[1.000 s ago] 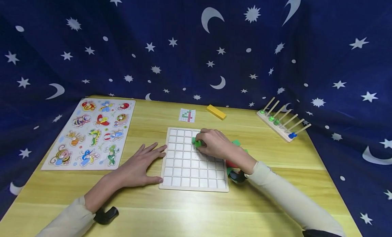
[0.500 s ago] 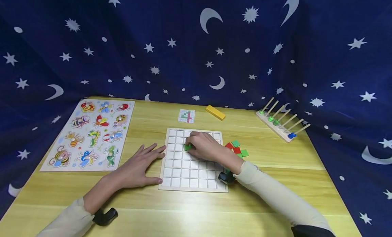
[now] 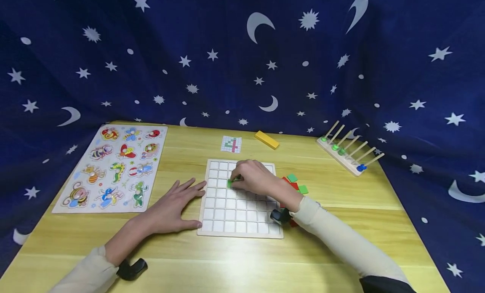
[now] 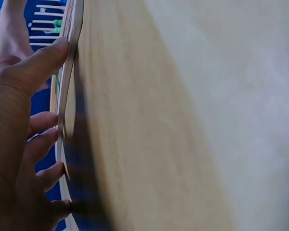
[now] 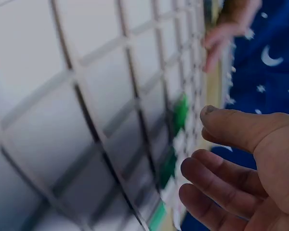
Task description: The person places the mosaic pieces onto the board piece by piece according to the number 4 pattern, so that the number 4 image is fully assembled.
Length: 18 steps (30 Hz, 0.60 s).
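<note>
A white gridded board [image 3: 225, 202] with a pale wooden frame lies on the table. Along its left edge, the fingertips of my left hand [image 3: 178, 206] touch the frame, fingers spread and fairly straight. Over the upper middle of the grid hovers my right hand [image 3: 251, 176], which partly hides a green tile [image 3: 229, 183] in a cell. The right wrist view has that hand's thumb and fingers [image 5: 197, 199] apart with nothing between them. Beside them, a green tile [image 5: 180, 114] and a darker green one [image 5: 168, 166] lie in the grid.
Loose red and green tiles [image 3: 303, 189] lie right of the board, partly under the right arm. Behind it are a pattern card [image 3: 231, 144] and a yellow block [image 3: 267, 139]. An insect puzzle [image 3: 113, 169] lies left; a peg stand [image 3: 341, 155] stands at back right.
My right hand has moved left across the grid with a green tile, which now lies in a cell with the fingers off it. The left hand has stayed at the board's edge.
</note>
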Available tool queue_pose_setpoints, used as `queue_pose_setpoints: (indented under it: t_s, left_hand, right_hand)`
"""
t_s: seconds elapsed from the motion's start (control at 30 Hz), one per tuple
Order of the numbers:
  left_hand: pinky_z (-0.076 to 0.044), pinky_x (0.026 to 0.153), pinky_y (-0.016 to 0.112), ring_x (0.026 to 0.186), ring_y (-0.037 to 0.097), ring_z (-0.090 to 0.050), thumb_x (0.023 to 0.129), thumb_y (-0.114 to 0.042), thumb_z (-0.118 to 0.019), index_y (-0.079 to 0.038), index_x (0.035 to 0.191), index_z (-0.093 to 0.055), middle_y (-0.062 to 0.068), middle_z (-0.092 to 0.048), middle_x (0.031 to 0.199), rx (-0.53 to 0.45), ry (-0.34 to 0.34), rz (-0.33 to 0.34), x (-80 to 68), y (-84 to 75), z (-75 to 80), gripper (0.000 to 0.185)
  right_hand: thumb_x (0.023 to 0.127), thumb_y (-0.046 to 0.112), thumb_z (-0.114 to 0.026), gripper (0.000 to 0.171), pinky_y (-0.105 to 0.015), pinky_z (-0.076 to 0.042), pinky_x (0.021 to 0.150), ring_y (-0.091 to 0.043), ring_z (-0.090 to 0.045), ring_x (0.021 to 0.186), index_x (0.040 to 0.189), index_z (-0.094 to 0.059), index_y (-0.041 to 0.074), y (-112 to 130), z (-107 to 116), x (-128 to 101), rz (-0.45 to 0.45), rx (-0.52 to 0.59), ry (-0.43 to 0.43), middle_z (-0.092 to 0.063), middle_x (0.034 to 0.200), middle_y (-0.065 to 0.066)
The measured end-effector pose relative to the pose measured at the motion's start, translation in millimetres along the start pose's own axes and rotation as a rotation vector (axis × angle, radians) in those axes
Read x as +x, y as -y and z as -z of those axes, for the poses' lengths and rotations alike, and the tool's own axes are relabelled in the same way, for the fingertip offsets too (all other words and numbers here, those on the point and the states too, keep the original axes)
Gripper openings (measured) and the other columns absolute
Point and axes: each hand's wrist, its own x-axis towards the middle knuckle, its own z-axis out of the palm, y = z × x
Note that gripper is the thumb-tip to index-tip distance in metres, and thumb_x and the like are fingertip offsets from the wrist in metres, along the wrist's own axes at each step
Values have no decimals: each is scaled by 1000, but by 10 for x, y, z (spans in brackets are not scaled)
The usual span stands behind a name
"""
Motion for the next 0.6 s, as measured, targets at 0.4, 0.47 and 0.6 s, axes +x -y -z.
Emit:
queue_pose_setpoints:
  t_s: [0.4,0.47,0.6]
  left_hand:
    - [-5,121,58,150,27,-18,80,-63,-74,-17,147,-50,-9,-25,163,10,-4,-8,8,12,-23,85]
    - [-5,121,57,151,27,-17,80,-63,-75,-16,147,-51,-9,-25,163,10,-1,-7,11,12,-22,85]
    - [-5,121,58,151,27,-17,79,-62,-75,-16,147,-50,-8,-25,163,10,2,0,8,9,-11,86]
  right_hand:
    - [85,9,-78,11,-29,-51,60,-12,-60,71,97,-79,9,-305,417,-384,-119,-40,-59,-71,92,-3]
    - [85,10,-78,13,-30,-51,60,-13,-59,71,98,-79,9,-362,462,-485,-152,-55,-56,-71,92,-4]
    - [84,12,-79,16,-32,-52,61,-14,-62,70,100,-79,6,-463,515,-671,-205,-80,-61,-71,92,-6]
